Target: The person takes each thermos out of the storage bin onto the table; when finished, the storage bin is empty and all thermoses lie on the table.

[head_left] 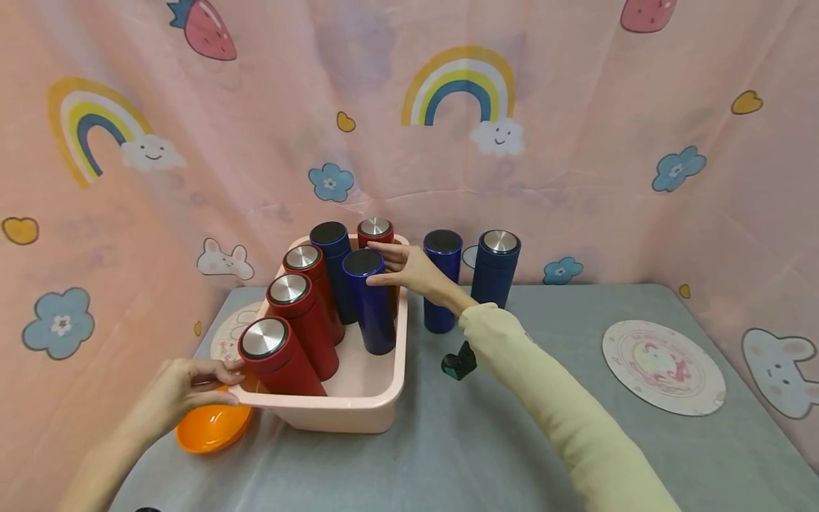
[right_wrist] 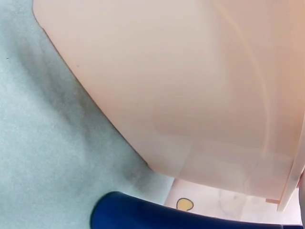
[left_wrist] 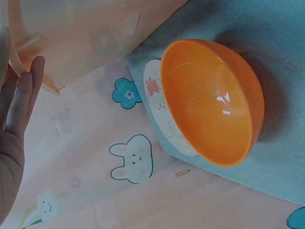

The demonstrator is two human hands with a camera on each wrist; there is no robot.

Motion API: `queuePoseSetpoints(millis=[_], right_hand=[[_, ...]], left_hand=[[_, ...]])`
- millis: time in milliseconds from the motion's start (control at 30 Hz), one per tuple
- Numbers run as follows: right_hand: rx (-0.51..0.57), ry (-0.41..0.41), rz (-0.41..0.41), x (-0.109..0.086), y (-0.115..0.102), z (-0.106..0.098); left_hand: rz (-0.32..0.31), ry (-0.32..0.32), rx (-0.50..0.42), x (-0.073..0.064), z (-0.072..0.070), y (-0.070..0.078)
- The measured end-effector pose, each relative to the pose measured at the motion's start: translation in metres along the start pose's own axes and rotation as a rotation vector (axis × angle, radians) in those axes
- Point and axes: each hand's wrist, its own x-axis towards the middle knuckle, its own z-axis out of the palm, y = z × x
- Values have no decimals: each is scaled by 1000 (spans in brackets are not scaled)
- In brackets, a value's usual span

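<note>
A pale pink plastic bin holds several upright thermos bottles. Along its left side stand red thermoses with silver lids, and another red thermos is at the far right corner. A navy thermos stands at the back, and a shiny blue thermos leans slightly near the right wall. My left hand holds the bin's near left corner, thumb and fingers at the rim. My right hand is beside the blue thermos's top, thumb and fingers spread around its right side; contact is unclear.
Right of the bin, another blue thermos and a silver-lidded navy thermos stand on the grey table. An orange bowl sits below my left hand. A round printed mat lies at right; patterned pink cloth hangs behind.
</note>
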Motion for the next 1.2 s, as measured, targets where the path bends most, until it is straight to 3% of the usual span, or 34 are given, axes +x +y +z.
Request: queuePoseSetpoints(millis=[400, 600, 1200], right_hand=[[-88, 5, -16, 1, -3, -2], [-57, 17, -52, -5, -7, 0], [-2, 6, 21, -30, -25, 15]], left_hand=[[-7, -14, 6, 4, 2, 2], [3, -22, 2, 5, 2, 0], [23, -19, -28, -1, 0, 0]])
